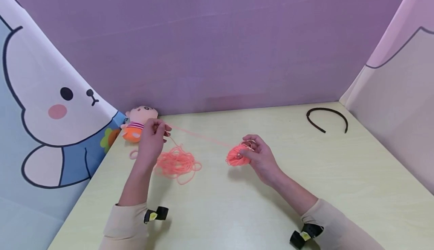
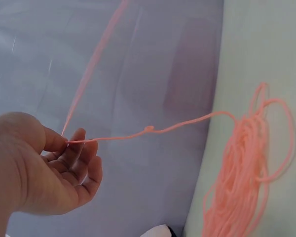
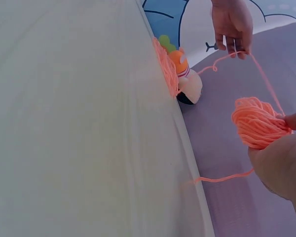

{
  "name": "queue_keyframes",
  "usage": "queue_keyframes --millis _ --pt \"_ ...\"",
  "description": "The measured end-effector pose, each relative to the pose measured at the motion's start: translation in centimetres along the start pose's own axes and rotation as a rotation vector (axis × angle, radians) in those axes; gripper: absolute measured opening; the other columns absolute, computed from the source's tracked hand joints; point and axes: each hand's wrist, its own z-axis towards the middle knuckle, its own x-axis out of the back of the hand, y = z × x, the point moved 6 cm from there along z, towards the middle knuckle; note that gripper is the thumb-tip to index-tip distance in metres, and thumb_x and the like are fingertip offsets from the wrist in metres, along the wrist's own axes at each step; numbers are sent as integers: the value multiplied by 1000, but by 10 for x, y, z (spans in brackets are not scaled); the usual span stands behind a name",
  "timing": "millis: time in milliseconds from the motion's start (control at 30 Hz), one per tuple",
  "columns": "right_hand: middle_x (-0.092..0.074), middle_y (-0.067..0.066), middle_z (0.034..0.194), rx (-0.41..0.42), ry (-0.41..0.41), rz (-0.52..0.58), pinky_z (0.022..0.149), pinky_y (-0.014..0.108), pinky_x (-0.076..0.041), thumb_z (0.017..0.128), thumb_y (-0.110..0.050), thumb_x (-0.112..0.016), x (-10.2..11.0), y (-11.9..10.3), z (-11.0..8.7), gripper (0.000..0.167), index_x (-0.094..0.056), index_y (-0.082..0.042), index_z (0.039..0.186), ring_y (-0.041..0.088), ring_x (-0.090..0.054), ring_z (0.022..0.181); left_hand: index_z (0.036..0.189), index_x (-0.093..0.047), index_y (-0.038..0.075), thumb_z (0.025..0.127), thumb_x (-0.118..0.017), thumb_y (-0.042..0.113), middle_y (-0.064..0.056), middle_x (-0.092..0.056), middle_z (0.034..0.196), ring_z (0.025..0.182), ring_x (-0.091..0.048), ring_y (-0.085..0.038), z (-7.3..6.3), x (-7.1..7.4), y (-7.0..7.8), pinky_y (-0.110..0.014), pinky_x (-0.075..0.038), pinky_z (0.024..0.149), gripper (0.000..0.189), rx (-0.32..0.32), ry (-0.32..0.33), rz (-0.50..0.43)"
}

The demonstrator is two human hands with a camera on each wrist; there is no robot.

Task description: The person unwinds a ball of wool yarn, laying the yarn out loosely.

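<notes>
My left hand [image 1: 151, 139] pinches a strand of coral yarn [image 2: 113, 138] between thumb and forefinger, raised above the table. From that pinch one length runs down to a loose pile of yarn [image 1: 177, 162] on the table, with a small kink in it. Another length stretches, blurred, across to a wound bundle of the same yarn [image 3: 260, 123]. My right hand [image 1: 262, 159] grips this bundle with thumb and fingers, held above the tabletop. In the right wrist view a loose tail of yarn [image 3: 224, 178] hangs below the right hand.
A plush doll [image 1: 133, 129] in an orange and striped outfit sits at the back left corner, partly behind the left hand. A dark curved band [image 1: 327, 109] lies at the back right of the pale table [image 1: 217, 212]. A purple cloth wall [image 1: 217, 46] closes off the back.
</notes>
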Motion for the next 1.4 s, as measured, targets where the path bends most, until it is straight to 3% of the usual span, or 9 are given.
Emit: queue_keyframes --millis 267,833,1000,1167,1267,1400 --pt "-53 8 109 7 4 -5 76 23 -54 93 12 -58 1 0 0 37 -51 -9 122 16 -58 90 124 -47 5 111 -40 24 -12 -63 114 95 -61 -24 1 15 -1 -28 -52 80 23 29 81 -6" --pt "-52 8 109 15 35 7 76 22 -54 94 11 -59 3 1 2 37 -50 -8 124 17 -57 91 123 -48 8 111 -39 28 -8 -61 113 97 -61 -22 6 36 -11 -28 -52 80 25 77 138 9" --pt "-52 8 109 12 46 7 76 22 -54 94 12 -59 3 1 2 37 -50 -8 124 17 -58 91 123 -47 12 110 -39 30 -8 -57 118 98 -57 -18 8 53 -17 -23 -52 80 24 139 203 3" --pt "-52 9 109 12 54 3 76 23 -55 94 12 -58 4 1 2 36 -50 -7 124 17 -58 91 132 -46 12 109 -42 31 -6 -50 126 111 -52 -19 7 63 -21 -19 -50 83 30 199 264 0" --pt "-52 8 109 10 56 3 76 23 -55 94 12 -58 4 1 2 36 -50 -7 123 17 -58 90 134 -46 10 108 -46 30 -7 -48 128 112 -49 -21 6 60 -20 -21 -50 83 33 186 265 43" --pt "-53 9 109 6 51 -9 77 23 -55 94 11 -59 4 1 2 36 -51 -7 123 17 -58 91 131 -51 5 105 -52 23 -12 -53 128 113 -50 -25 5 44 -11 -28 -49 84 32 82 227 140"
